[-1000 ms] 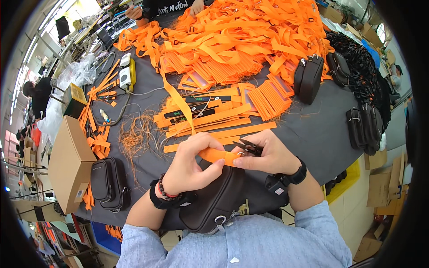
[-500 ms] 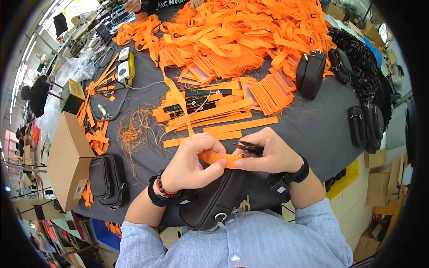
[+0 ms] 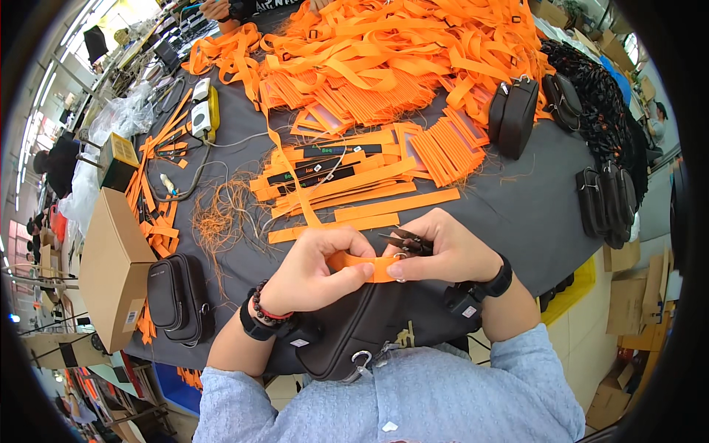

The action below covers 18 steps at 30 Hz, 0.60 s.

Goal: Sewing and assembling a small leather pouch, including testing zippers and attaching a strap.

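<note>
Between my hands an orange webbing strap (image 3: 381, 272) is stretched over a short span, with its long part running up to the pile. My left hand (image 3: 317, 267) is closed, pinching the strap between thumb and fingers. My right hand (image 3: 436, 255) pinches the strap's end, beside a small metal ring (image 3: 400, 257). Dark thread snips (image 3: 408, 241) are tucked in that same hand, blades pointing left. Below, a black bag (image 3: 340, 336) with a metal clasp lies against my shirt at the table edge.
Orange straps (image 3: 413, 44) are heaped at the back, with flat orange strips (image 3: 399, 205) in front of them. Loose thread (image 3: 221, 214) lies left. Black pouches stand at the left (image 3: 179, 299) and right (image 3: 515, 117). A cardboard box (image 3: 114, 269) stands at the left edge. Another person's hand (image 3: 216, 9) shows at the back.
My hands stay nearly in place, gripping the same strap. The held stretch of strap looks flatter and slightly turned, and the strap behind my left hand has shifted slightly.
</note>
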### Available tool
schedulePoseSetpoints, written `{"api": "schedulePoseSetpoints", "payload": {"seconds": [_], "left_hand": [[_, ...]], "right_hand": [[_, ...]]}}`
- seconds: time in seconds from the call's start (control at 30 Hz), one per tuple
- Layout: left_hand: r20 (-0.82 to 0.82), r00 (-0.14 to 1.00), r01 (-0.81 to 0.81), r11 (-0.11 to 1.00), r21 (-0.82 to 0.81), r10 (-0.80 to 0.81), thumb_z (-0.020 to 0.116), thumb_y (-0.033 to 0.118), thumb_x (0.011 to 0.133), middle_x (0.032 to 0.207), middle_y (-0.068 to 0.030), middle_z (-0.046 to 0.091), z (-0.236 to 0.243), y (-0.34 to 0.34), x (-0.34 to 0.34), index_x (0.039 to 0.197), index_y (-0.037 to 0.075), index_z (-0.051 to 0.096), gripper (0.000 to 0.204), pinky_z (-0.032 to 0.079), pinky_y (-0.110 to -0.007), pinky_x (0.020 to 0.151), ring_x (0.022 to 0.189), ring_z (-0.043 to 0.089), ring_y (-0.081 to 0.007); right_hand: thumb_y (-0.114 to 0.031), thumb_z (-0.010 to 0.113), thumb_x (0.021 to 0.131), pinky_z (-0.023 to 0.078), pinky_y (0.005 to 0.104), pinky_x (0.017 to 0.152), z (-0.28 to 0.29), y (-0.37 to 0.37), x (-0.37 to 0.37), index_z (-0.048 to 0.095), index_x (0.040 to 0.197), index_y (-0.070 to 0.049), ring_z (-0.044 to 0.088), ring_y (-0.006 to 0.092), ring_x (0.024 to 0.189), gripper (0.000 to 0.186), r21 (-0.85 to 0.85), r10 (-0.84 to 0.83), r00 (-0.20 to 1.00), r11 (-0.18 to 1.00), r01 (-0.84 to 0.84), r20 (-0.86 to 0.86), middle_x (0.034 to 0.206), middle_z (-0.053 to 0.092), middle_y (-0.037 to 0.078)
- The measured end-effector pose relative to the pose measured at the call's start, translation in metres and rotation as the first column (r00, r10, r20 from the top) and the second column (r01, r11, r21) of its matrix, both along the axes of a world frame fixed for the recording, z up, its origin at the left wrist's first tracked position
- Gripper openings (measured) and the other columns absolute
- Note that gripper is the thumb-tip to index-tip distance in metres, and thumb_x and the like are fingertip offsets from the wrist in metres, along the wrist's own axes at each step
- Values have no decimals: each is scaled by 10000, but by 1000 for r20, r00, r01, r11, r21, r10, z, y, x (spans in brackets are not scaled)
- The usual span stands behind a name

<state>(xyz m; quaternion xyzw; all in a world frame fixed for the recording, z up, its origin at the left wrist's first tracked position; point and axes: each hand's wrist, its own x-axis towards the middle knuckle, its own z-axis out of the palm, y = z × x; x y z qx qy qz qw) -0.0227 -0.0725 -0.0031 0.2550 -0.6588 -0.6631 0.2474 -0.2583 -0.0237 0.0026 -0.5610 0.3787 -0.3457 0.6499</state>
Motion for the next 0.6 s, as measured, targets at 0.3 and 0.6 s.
{"api": "schedulePoseSetpoints", "payload": {"seconds": [0.3,0.6], "left_hand": [[80,978,-204,963,176,192,666,70,907,846,15,662,-1,-2,1,929,-10,663,83,434,-173,659,741,562,-16],[89,975,-217,964,155,206,677,74,902,846,9,666,0,-2,2,939,-2,655,87,419,-157,628,728,568,-11]], "right_hand": [[-316,751,844,488,284,622,2,3,5,724,1145,-116,597,180,668,362,-920,-651,707,392,1,-276,802,612,16],[-244,836,696,451,294,544,-4,3,8,754,1115,-151,580,165,608,438,-955,-714,651,290,-60,-258,758,591,-13]]}}
